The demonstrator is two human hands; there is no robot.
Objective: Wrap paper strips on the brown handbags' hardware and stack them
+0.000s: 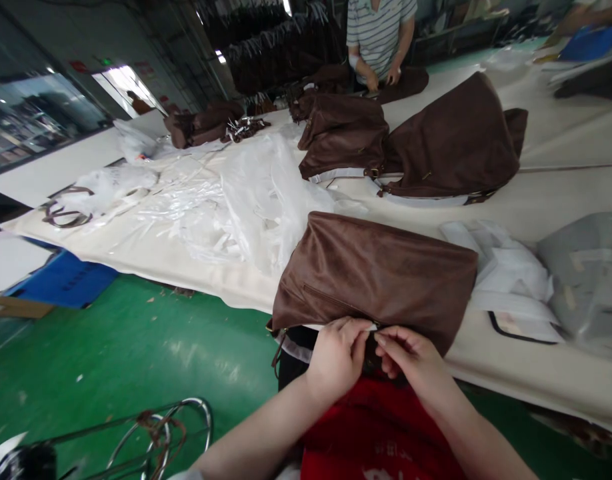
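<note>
The cream counter (pixel 581 193) carries far brown bags (pixel 451 143). Clear plastic sheeting (pixel 261 193) lies left of the near brown bag (pixel 376 273), which overhangs the counter's near edge. At the bag's lower edge, the left hand (pixel 336 353) pinches a small white piece (pixel 373 327); the right hand (pixel 409 353) curls just beside, its grip not determinable

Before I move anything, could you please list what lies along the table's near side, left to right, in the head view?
Brown straps, large crumpled plastic sheet, nearest brown bag, crumpled white material, grey object.
</note>
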